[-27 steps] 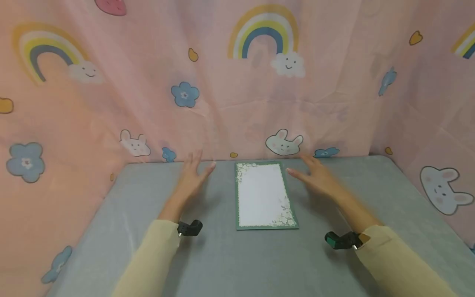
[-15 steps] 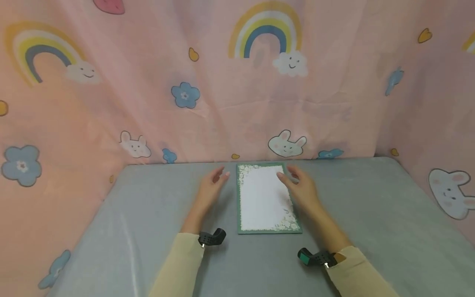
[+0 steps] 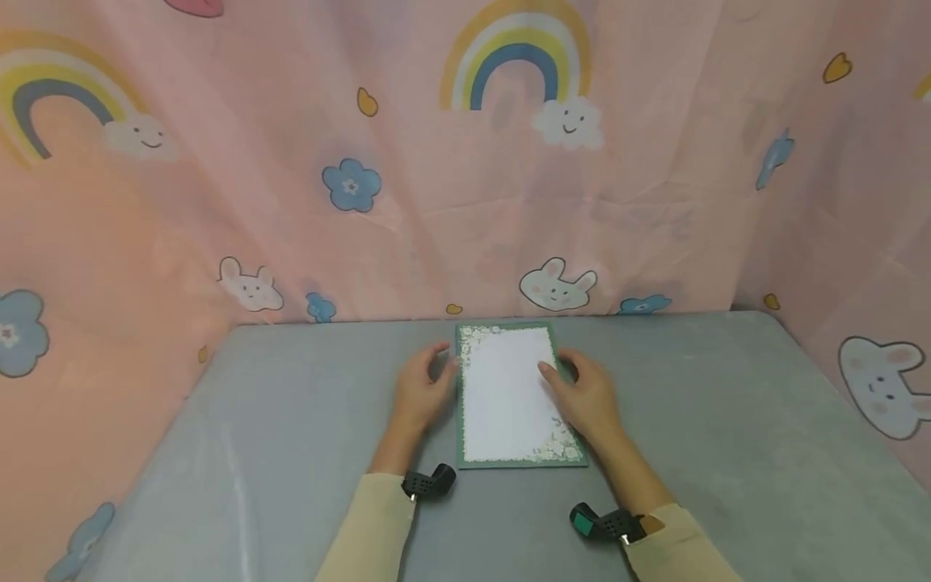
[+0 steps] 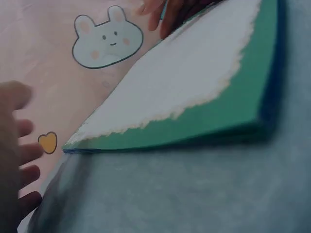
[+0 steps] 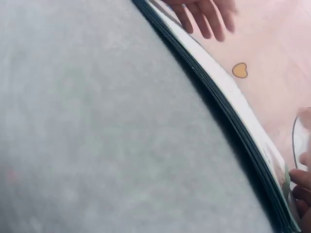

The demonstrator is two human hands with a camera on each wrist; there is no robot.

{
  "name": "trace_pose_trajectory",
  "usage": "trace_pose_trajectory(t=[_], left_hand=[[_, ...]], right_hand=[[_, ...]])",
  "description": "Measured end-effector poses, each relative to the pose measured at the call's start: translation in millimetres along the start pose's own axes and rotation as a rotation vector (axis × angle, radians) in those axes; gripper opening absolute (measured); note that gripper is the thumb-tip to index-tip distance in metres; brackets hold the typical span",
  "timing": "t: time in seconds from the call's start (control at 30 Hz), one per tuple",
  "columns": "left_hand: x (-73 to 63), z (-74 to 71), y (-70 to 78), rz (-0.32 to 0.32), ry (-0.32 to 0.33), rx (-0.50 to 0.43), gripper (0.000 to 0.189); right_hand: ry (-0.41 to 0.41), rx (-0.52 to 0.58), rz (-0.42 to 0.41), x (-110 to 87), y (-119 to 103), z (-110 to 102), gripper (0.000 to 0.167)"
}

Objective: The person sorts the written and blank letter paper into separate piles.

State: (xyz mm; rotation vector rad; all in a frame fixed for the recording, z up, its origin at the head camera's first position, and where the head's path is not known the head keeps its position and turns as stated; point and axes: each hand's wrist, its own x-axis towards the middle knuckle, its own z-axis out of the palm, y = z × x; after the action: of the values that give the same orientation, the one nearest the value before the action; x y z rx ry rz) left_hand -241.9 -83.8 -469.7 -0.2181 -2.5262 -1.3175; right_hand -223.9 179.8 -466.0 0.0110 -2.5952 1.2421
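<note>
A stack of green paper sheets [image 3: 509, 396] lies on the grey-covered table, its top sheet white in the middle with a floral border. Beside its left edge is my left hand [image 3: 422, 392], thumb and fingers spread apart. The left wrist view shows these left fingers [image 4: 30, 153] away from the sheets. My right hand [image 3: 589, 396] is at the right edge, with the thumb over the top sheet in the head view. In the right wrist view, the right fingers [image 5: 302, 179] are right at the stack's far corner, the thumb apart from them. Layered edges [image 5: 228, 121] show there.
A pink curtain [image 3: 436, 242] printed with rainbows, rabbits and flowers hangs behind the table and along both sides. The grey tabletop [image 3: 313, 420] extends around the stack. A black wrist camera [image 3: 429, 482] sits on the left wrist and another camera [image 3: 607, 524] on the right.
Both hands have come inward and down from wide apart to either side of the stack, their fingers bending more. The head view has shifted slightly; the stack still lies on the table.
</note>
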Motion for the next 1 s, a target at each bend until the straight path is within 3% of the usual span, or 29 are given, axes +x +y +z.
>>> trace_pose_trajectory(t=[0.1,0.2,0.37,0.57,0.8,1.0], left_hand=[[-4.3,3.5,-2.2,0.113,-0.110,0.232,0.053],[-5.1,5.9,-1.4,0.125,-0.168,0.296,0.058],[-4.2,4.8,3.6,0.048,-0.152,0.237,0.055],[-5.4,4.1,4.0,0.021,-0.150,0.206,0.050],[-5.3,4.8,1.7,0.066,-0.156,0.207,0.037],[-5.7,6.9,2.2,0.108,-0.145,0.181,0.032]], right_hand=[[0.011,-0.038,-0.011,-3.2,-0.2,1.8,0.053],[0.044,-0.051,-0.023,-2.6,-0.7,2.4,0.049],[0.069,-0.061,-0.050,0.6,-1.6,3.1,0.044],[0.064,-0.047,-0.044,0.6,0.7,4.9,0.040],[0.081,-0.038,-0.065,-0.8,2.0,7.1,0.031],[0.071,-0.017,-0.036,-2.2,0.8,4.2,0.033]])
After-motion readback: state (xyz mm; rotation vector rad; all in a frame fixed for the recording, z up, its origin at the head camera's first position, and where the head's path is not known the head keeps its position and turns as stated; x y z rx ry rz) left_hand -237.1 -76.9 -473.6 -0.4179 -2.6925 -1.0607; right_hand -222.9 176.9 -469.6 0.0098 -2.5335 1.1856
